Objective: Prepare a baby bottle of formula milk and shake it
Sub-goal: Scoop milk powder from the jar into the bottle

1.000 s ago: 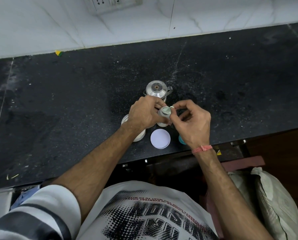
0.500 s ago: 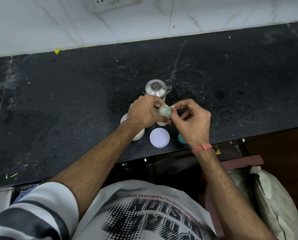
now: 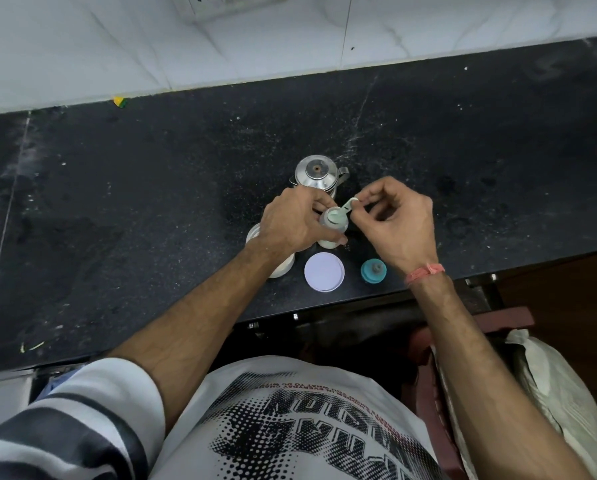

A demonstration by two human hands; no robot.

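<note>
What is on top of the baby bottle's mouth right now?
A pale green scoop sits tipped over the baby bottle mouth, its handle pinched by the right hand. Left hand hides most of the bottle; contents unseen.

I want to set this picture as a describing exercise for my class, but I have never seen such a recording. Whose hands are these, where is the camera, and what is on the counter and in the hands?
No machine here: a person wears a camera on the head, looking down at their own bare hands over a black counter. The left hand grips a small baby bottle. The right hand pinches a pale green scoop at the bottle's mouth. On the counter lie a steel pot behind the hands, a white round lid, a teal bottle cap, and a white tub partly hidden under the left wrist.
</note>
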